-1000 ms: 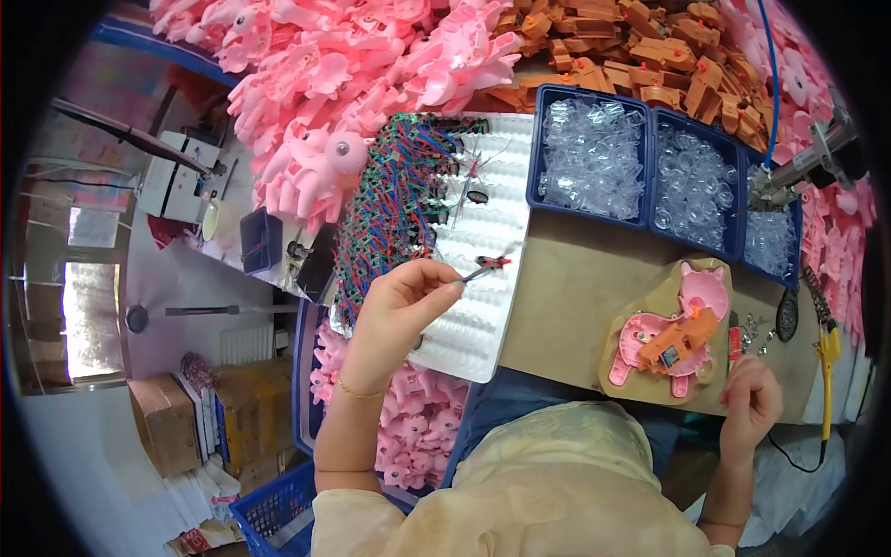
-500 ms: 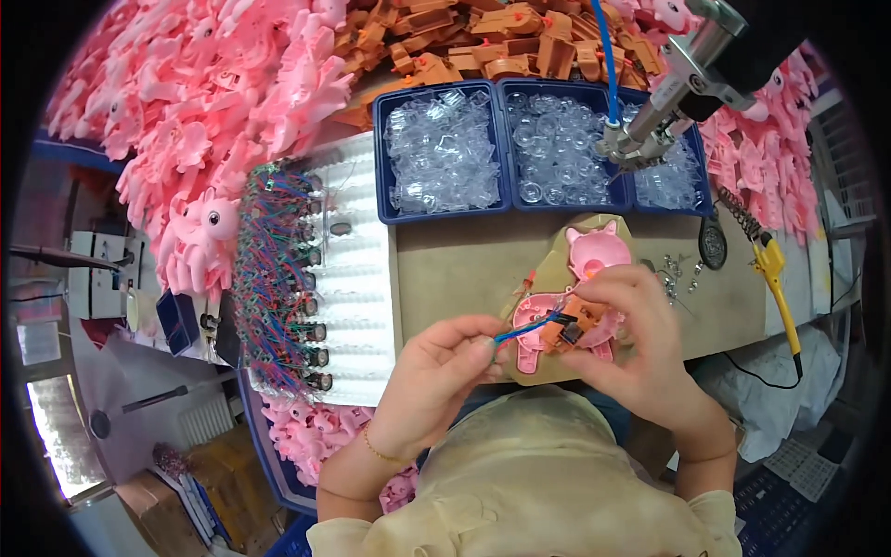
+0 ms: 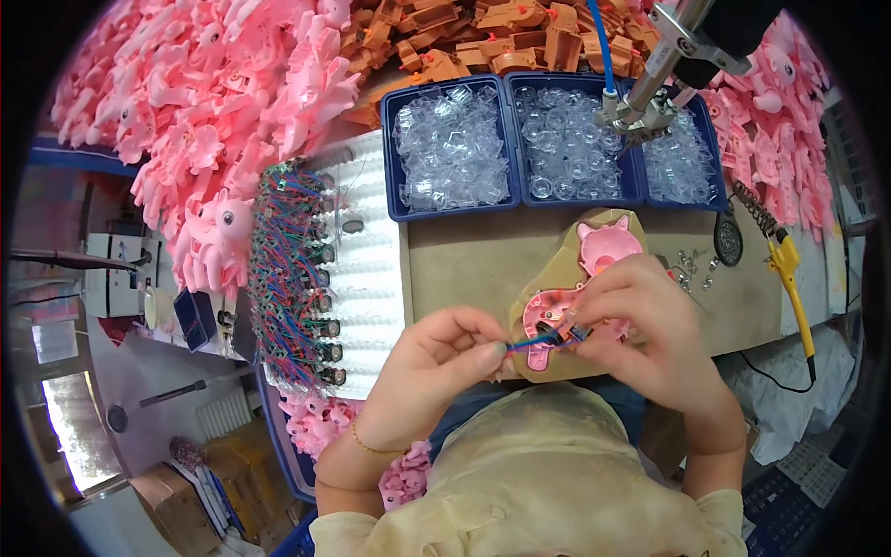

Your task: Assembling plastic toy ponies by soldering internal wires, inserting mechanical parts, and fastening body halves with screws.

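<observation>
Left hand (image 3: 453,357) pinches slender blue wires (image 3: 532,343); right hand (image 3: 642,327), hold unclear, overlaps a smooth, hollow pink plastic shell (image 3: 608,245) from the right.

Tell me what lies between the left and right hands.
In the head view, blue wires stretch between the left hand and right hand, over the pink toy shell.

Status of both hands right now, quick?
Left hand: closed, pinching blue wires between thumb and fingers.
Right hand: fingers curled over the open pink toy shell; cannot tell what it grips.
</observation>
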The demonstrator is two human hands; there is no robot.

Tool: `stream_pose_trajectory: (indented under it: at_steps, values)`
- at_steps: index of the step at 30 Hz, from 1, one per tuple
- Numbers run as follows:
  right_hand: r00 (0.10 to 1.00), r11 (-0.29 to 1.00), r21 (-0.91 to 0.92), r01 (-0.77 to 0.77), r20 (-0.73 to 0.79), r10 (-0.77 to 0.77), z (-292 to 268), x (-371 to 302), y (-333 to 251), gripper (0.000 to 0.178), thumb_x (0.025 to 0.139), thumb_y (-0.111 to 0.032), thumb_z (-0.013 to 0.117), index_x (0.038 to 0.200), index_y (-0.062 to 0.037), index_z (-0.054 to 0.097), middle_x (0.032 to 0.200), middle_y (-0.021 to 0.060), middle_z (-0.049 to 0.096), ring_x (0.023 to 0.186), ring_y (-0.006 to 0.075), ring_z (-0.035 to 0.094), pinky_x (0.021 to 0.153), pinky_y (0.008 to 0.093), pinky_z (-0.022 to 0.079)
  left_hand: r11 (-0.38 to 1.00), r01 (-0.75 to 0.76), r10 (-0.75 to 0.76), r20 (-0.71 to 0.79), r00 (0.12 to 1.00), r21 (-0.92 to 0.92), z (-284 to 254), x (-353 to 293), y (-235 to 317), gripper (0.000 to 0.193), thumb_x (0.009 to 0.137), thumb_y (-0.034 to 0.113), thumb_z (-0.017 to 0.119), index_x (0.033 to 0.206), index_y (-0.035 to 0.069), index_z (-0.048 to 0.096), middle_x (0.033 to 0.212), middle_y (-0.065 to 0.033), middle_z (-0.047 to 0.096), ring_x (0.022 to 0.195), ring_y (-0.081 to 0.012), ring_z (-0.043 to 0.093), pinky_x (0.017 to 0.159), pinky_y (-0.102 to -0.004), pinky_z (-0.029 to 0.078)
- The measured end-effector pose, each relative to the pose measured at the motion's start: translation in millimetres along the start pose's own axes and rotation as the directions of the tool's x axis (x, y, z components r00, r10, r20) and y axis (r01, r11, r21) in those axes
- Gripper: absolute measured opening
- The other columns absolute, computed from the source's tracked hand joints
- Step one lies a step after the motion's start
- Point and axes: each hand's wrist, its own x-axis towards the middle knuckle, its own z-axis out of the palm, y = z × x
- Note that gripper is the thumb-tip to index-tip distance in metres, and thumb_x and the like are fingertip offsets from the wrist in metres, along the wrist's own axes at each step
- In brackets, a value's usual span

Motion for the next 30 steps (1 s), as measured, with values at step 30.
stream_pose_trajectory:
  at_steps: [30]
  values:
    - [0.818,0.532,0.819,-0.216,-0.146,0.557,15,13,-6,0.051,0.085,-0.018,0.057,0.129,0.0009,0.037,0.098,0.0152,0.060,0.075,0.0160,0.062,0.062,0.0257,0.051,0.964,-0.102,0.105,0.004,0.995,0.244,-14,2,5,0.019,0.079,0.002,0.064,0.096,0.000,0.056,0.082,-0.0065,0.060,0.076,-0.0122,0.058,0.071,-0.0224,0.046]
